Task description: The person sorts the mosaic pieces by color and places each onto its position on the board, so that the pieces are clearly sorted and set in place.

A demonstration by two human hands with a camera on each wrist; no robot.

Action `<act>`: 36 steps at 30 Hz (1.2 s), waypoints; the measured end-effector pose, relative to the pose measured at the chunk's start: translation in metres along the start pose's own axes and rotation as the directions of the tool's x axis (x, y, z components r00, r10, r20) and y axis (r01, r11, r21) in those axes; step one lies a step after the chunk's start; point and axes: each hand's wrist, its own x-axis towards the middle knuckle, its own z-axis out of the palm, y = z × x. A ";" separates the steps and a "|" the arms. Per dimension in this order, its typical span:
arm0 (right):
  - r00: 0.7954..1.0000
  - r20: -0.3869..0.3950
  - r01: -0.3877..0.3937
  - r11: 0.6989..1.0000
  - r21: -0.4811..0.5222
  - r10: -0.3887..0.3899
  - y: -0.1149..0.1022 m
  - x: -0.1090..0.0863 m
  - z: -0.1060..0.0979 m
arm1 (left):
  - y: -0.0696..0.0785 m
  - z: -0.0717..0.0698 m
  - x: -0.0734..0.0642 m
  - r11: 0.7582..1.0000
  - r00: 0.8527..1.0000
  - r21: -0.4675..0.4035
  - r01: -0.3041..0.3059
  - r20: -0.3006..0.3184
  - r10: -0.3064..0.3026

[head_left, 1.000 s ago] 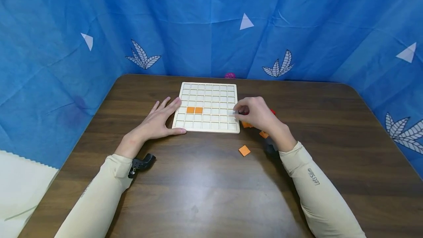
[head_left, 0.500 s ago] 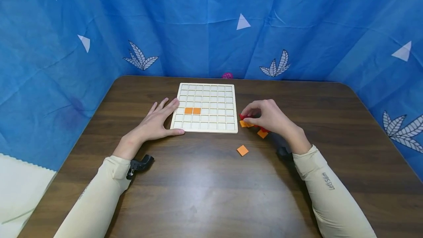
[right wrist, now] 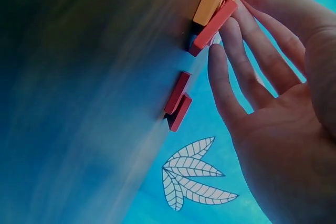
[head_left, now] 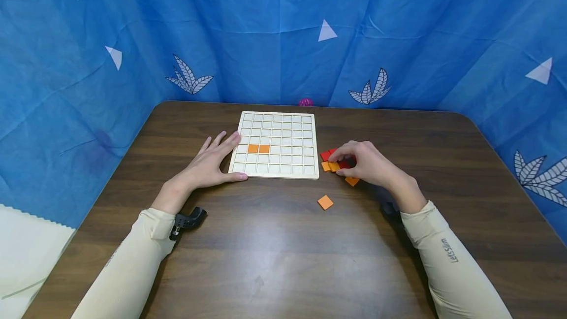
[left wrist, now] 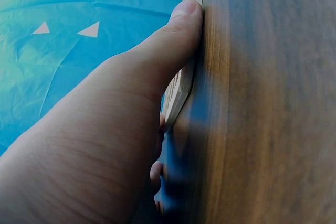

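Curtain fabric (head_left: 248, 53), blue with white triangles and leaf prints, takes up the whole top of the frame. Below it is a brown wood-look table (head_left: 274, 270) running down to the bottom edge. My cream sleeves come in from the lower left (head_left: 128, 265) and lower right (head_left: 460, 265), the right one with some lettering on it. Pale gridded board (head_left: 285, 142) sits just above the middle of the frame, flat on the table. My left hand (head_left: 208, 164) is at its left side, fingers spread, thumb on the lower left corner and index fingertip on the left edge. My right hand (head_left: 369, 164) is right of center, thumb and fingers curved over the loose tiles; can't tell if they've actually got hold of one. Black gadget (head_left: 188, 221) on my left wrist. Smallest stuff: two orange tiles (head_left: 264, 148) side by side in the board's grid, some red tiles (head_left: 325, 155) and orange ones (head_left: 326, 167) bunched by my right fingers, and a lone orange tile (head_left: 325, 202) lower down, well clear of the board.
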 end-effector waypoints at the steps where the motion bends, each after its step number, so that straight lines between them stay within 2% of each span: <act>1: 1.000 -0.005 0.002 1.000 -0.004 -0.002 0.000 0.000 0.000 | 0.000 0.000 0.000 1.000 1.000 0.001 0.001 0.000 -0.001; 9: 0.998 -0.057 0.033 0.999 -0.018 -0.034 -0.006 0.005 0.000 | -0.002 0.000 0.001 1.000 1.000 -0.007 -0.006 -0.002 0.006; 17: 0.996 -0.083 0.024 1.000 -0.005 -0.024 -0.017 0.023 0.005 | -0.001 0.000 0.001 1.000 1.000 0.001 -0.002 -0.004 0.002; 36: 0.994 -0.102 0.035 0.999 -0.020 -0.037 -0.068 0.093 0.025 | 0.000 -0.002 0.000 1.000 1.000 -0.002 0.002 0.000 -0.002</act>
